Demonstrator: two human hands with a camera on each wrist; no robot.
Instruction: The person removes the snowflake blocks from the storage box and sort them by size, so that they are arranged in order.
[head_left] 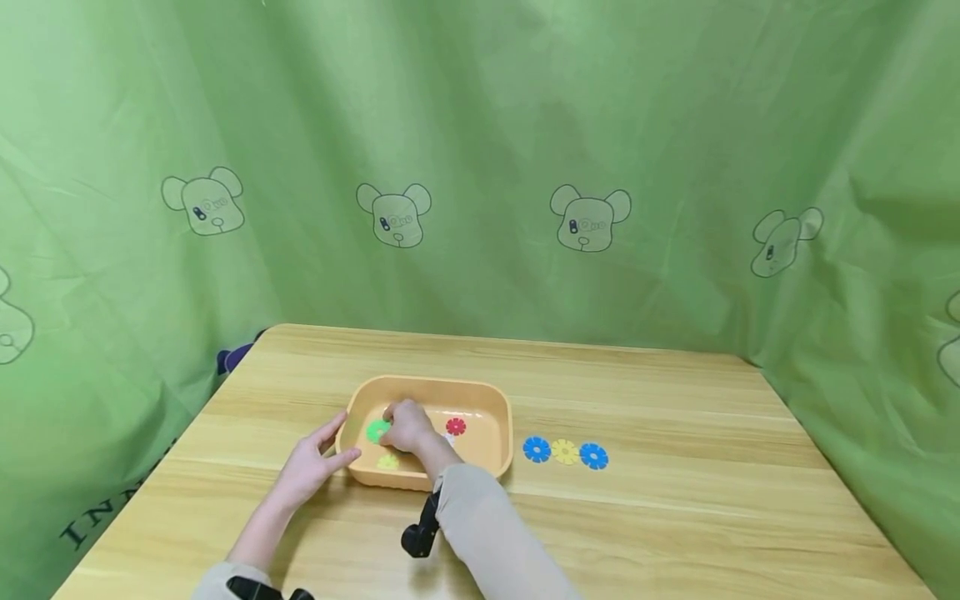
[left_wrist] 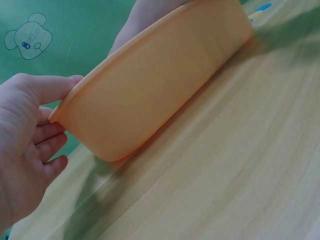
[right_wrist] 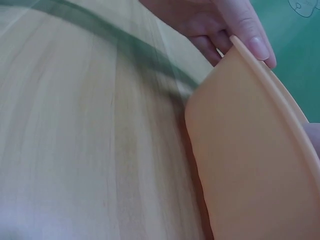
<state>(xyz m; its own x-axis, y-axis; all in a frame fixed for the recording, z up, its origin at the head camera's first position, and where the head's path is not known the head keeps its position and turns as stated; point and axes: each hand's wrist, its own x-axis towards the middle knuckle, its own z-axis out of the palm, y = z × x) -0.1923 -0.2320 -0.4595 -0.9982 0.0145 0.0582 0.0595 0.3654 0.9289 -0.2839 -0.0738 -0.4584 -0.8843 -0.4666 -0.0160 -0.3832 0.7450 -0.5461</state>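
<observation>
An orange plastic basin (head_left: pixel 498 392) stands on the wooden table. At its left end my left hand (head_left: pixel 309 468) holds the rim, thumb over the edge and fingers against the outside, as the left wrist view shows closely. My right hand (head_left: pixel 411 427) reaches inside, thumb and fingertips at the right edge of a green snowflake disc (head_left: pixel 376 431), which they appear to pinch. Around it in the basin lie a yellow-green snowflake disc (head_left: pixel 387 462), a red one (head_left: pixel 455 427) and a white one (head_left: pixel 449 438), partly hidden by the right wrist. The basin wall hides the right fingers in the right wrist view.
Right of the basin, a blue snowflake disc (head_left: pixel 537 449), a yellow one (head_left: pixel 566 452) and another blue one (head_left: pixel 594 456) lie in a row on the table (head_left: pixel 697 517). A green curtain (head_left: pixel 480 283) with bear-head prints hangs behind and at both sides.
</observation>
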